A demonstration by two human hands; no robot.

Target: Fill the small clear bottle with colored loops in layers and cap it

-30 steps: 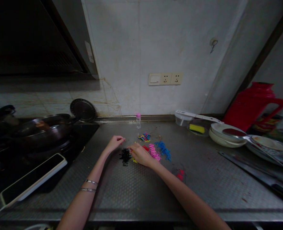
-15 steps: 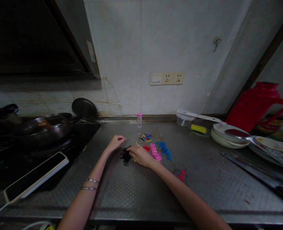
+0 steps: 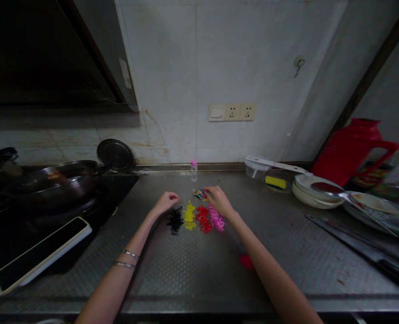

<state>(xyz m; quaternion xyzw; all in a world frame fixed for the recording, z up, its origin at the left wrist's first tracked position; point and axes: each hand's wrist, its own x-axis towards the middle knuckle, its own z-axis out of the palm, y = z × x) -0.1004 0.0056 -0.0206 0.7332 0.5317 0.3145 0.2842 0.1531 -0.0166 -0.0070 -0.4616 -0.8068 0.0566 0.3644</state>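
One bottle (image 3: pixel 194 172), five visible piles (image 3: pixel 189 217) in front of it, one phone (image 3: pixel 42 255) to its left, one sponge (image 3: pixel 275 182) and one flask (image 3: pixel 351 148) to its right, one switch (image 3: pixel 217 113), two sockets (image 3: pixel 232 112) above to its right

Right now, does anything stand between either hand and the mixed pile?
Nothing visible does. The right hand has its fingertips at the right edge of the mixed pile; contact is too small to confirm. Between the left hand and that pile, only counter shows.

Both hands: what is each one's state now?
Left hand: loosely curled; whether holding anything cannot be told.
Right hand: at the mixed-colour pile; grip cannot be told.
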